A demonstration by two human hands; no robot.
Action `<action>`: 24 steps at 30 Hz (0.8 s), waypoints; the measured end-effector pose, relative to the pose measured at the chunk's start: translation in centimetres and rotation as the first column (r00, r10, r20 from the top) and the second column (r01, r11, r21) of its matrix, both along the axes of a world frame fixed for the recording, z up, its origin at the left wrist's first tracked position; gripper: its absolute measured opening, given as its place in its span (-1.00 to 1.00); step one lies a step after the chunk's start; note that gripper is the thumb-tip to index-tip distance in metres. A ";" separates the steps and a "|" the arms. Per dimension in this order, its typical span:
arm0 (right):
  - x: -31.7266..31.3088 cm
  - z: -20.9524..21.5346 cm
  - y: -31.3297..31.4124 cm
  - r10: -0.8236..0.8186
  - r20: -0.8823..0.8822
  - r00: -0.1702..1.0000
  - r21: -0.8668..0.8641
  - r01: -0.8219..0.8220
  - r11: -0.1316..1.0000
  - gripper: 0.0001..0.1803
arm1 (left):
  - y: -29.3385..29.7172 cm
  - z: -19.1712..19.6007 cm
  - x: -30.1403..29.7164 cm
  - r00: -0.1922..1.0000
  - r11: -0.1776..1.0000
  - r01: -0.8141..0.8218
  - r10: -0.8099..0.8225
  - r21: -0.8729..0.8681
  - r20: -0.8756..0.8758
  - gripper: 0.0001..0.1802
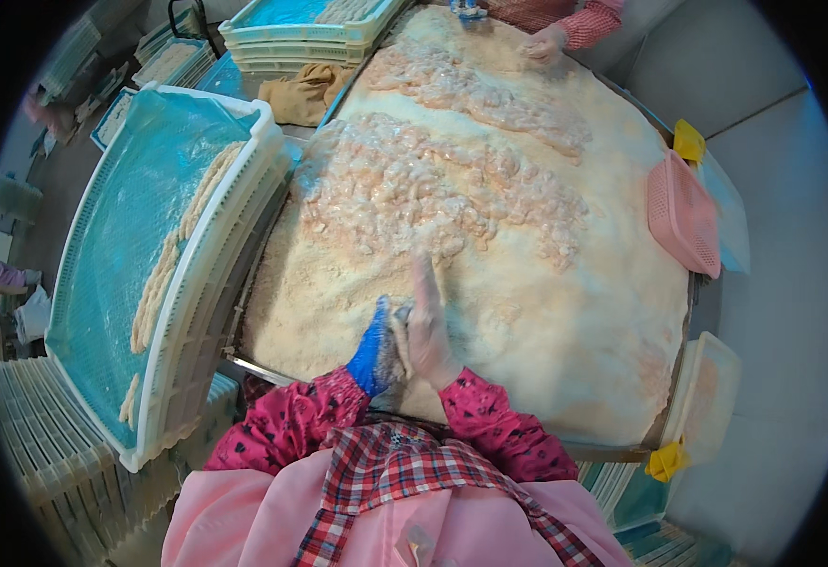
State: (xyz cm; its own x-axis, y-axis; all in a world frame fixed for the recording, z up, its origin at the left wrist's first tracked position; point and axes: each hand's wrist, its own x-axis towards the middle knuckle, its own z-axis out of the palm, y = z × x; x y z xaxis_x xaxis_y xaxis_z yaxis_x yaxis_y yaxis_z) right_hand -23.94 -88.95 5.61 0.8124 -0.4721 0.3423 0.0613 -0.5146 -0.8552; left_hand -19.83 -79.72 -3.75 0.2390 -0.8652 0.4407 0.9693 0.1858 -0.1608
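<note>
My left hand (pixel 373 352), in a blue glove dusted with crumbs, is close against my right hand (pixel 425 326) just inside the table's near edge. The right hand wears a thin pale glove and is open, its fingers straight and held upright. Between the palms, the left hand is closed around something crumb-coated; its shape is mostly hidden. Pale crumbs (pixel 546 350) cover the table around both hands. Beyond my fingertips lies a heap of wet, pinkish raw meat pieces (pixel 386 189).
At left, stacked white trays (pixel 267 151) bear a blue-green liner with a row of coated strips (pixel 173 255). A pink basket (pixel 683 213) sits at the right edge, near a yellow cloth-like thing (pixel 688 142). Across the table is another person's gloved hand (pixel 544 44). A brown sack (pixel 308 93) lies far left.
</note>
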 end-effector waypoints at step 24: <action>-8.6 -3.7 -5.9 -0.195 -0.023 0.980 1.000 0.020 -0.018 -0.52 | 3.6 9.5 2.1 0.926 0.496 -0.302 -0.051 0.815 0.374 -0.44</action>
